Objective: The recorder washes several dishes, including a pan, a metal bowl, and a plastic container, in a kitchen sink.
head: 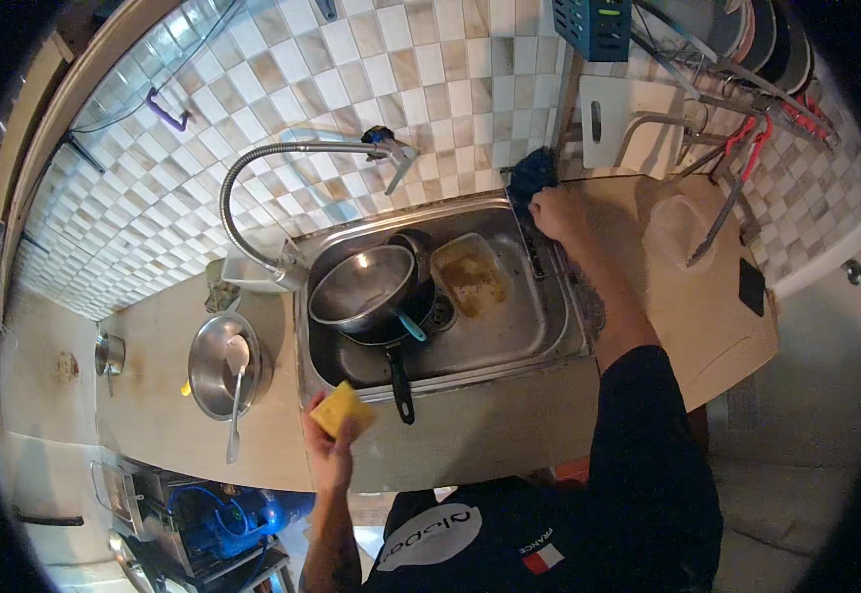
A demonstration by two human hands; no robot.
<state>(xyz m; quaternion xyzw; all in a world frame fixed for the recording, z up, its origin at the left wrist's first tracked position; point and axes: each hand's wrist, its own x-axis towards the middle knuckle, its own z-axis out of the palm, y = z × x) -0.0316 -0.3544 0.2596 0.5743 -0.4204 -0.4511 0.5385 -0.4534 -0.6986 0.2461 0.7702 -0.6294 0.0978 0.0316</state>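
Observation:
My left hand (333, 445) grips a yellow sponge (343, 412) in front of the sink's front left corner. At the back right corner of the stainless steel sink (505, 348), my right hand (558, 215) touches a dark blue cloth or bag (533, 175); whether its fingers close on it cannot be told. Inside the sink, a steel bowl (364, 289) leans on a dark frying pan, whose black handle (400, 382) lies over the front rim. A light blue handle end pokes out beside the bowl. A clear plastic container (469, 273) with brownish residue lies beside them.
The gooseneck faucet (232, 174) arches over the back left rim. Left on the counter stand a steel bowl (206, 370) with a ladle or large spoon (236, 400) and a small metal cup (110, 353). A translucent bowl (679, 233), red-handled tongs (734, 193) and a dish rack are at right.

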